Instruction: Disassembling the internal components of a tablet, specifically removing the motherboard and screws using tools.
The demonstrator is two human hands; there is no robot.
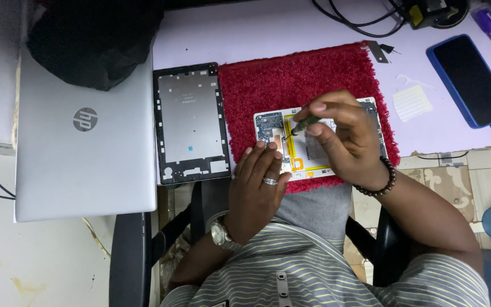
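Opened white tablet body (313, 162), back cover off, with a blue circuit board at its top left corner and yellow tape framing the pale battery, is laid flat on a fuzzy red mat (291, 79) near the front edge of the lilac table (268, 25). So the tablet is right under both hands, basically.

Right hand (342, 139), with a dark bead bracelet on the wrist, is positioned over the middle of the tablet. Its grip is closed around a slim green-handled screwdriver (304, 122), pinched between thumb and fingers, and the tip is pointed down and left at the spot just beside the circuit board. Whether the tip is actually seated in a screw can't be made out.

Left hand (257, 185), with a silver ring and a metal wristwatch, is laid flat with loose fingers on the tablet's lower left corner; nothing is gripped by it, fingertips are just pressed against the edge near the board.

Just left of the mat, touching its edge, a dark grey tablet frame panel (191, 122) is placed face up. Further left a closed silver laptop (83, 148) is seen, with a black cloth bundle (95, 34) resting on its top. Well off to the right, a phone in a blue case (470, 79) is lying screen up, with a small white ruled paper slip (412, 102) between it and the mat.
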